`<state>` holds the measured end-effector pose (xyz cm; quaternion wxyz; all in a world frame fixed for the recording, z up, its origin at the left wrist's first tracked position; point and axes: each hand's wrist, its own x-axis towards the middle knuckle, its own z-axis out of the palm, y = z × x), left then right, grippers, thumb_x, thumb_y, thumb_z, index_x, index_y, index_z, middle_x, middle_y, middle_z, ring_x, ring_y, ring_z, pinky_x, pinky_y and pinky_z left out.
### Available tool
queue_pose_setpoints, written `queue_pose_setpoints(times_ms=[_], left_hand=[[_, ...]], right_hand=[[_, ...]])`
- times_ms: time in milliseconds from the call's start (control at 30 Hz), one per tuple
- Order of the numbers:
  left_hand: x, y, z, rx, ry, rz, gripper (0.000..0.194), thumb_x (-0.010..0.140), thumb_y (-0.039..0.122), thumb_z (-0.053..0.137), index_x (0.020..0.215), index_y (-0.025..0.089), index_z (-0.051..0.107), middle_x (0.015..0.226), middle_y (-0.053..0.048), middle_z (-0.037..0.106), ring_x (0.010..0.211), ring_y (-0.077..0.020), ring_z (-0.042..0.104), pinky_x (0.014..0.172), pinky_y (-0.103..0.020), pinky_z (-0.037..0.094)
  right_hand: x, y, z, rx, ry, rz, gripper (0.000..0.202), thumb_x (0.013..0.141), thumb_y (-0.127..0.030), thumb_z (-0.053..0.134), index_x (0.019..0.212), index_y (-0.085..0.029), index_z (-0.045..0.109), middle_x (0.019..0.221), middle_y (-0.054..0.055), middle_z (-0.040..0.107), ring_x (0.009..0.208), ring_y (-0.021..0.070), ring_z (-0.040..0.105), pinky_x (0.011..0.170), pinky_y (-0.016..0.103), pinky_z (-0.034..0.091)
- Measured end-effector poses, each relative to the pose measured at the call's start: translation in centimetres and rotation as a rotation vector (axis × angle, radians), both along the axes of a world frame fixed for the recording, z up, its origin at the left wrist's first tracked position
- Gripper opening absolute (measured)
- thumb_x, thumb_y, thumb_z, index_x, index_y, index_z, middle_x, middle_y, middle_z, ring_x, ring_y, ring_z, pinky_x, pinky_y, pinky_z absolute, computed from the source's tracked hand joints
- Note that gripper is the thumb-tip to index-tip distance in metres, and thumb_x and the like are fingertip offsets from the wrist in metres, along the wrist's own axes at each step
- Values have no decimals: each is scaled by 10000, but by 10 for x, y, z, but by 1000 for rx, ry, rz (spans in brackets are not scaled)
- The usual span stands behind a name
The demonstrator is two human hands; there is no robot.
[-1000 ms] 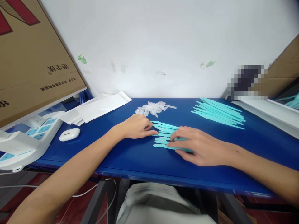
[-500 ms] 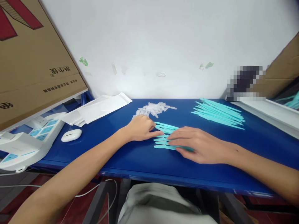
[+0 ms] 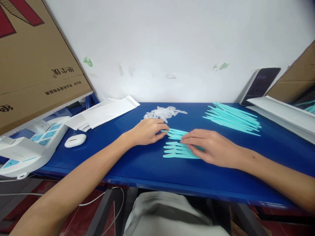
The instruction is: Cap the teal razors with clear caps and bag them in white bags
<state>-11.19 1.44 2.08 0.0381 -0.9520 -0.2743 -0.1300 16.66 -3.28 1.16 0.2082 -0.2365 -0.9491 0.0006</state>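
Slim turquoise plastic sticks, shaped like eyebrow razors point(image 3: 176, 155), lie side by side in a row on the blue table. Just above that row, a few more sticks point(image 3: 177, 131) run between my hands. My left hand point(image 3: 150, 131) pinches at the left tip of one of them with thumb and forefinger. From the right, my right hand point(image 3: 209, 144) has its thumb and fingers closed on a stick about mid-length, and its palm hides the right ends. Behind my left hand sits a heap of small translucent white pieces point(image 3: 161, 113).
A larger pile of turquoise sticks point(image 3: 232, 119) lies at the back right, near a white tray point(image 3: 283, 113) and a phone point(image 3: 261, 83) leaning on the wall. At left are white plastic bags point(image 3: 110, 113), a white earbud case point(image 3: 75, 140), a power strip point(image 3: 49, 141) and a cardboard box point(image 3: 36, 65).
My left hand has shifted slightly up and its fingers now meet a stick's tip. My right hand has moved a little right and up, uncovering more of the lower row.
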Motion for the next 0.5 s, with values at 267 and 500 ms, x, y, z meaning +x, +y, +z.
queue_pose_setpoints(times_ms=[267, 500], left_hand=[[3, -2, -3, -49, 6, -11, 238, 1018, 256, 516, 1052, 184, 741, 916, -60, 616, 791, -168, 589, 670, -266, 405], [7, -3, -7, -73, -51, -28, 222, 1011, 250, 533, 1054, 170, 736, 893, -56, 617, 782, -167, 586, 660, -261, 404]], right_hand=[[3, 9, -2, -16, -71, -72, 291, 983, -175, 474, 1109, -161, 735, 1047, 111, 759, 899, 225, 709, 763, 347, 576], [6, 15, -4, -1, -69, -68, 297, 954, -118, 491, 1114, -147, 740, 1014, 108, 760, 900, 226, 711, 738, 329, 575]])
